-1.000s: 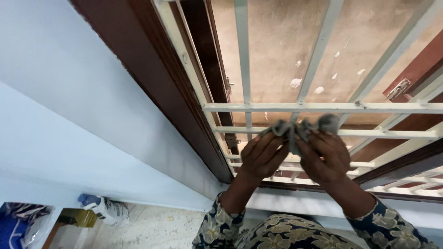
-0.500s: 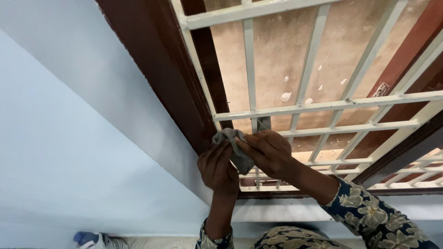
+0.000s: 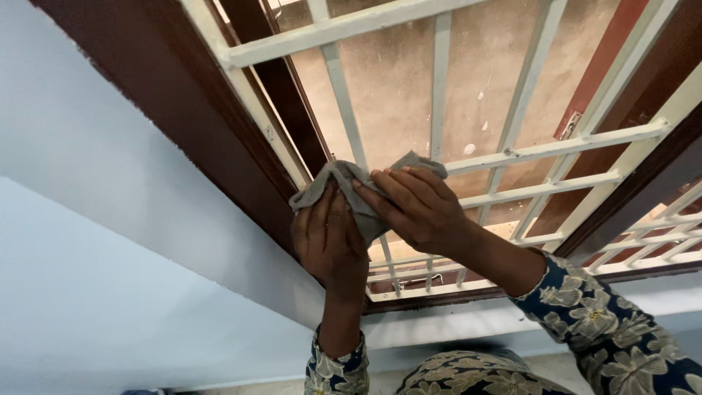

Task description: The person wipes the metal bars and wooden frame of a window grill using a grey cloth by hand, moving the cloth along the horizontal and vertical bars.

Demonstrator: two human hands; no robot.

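A grey cloth [image 3: 344, 183] is wrapped around an upright bar of a cream metal window grille [image 3: 512, 153]. My left hand [image 3: 329, 238] presses the cloth from the left, palm against it, close to the dark brown window frame [image 3: 183, 124]. My right hand [image 3: 413, 208] lies over the cloth from the right, fingers stretched across it. Both hands clasp the cloth between them on the bar. Both arms wear dark sleeves with a pale flower print.
A pale blue wall [image 3: 95, 241] fills the left side. Behind the grille stands a dusty beige wall [image 3: 395, 80] with white specks. A second dark brown frame post [image 3: 636, 168] runs along the right, with more grille bars beyond it.
Both hands and the cloth have moved left along the grille toward the brown frame. The cloth went from a horizontal bar to an upright bar, and the view has closed in.
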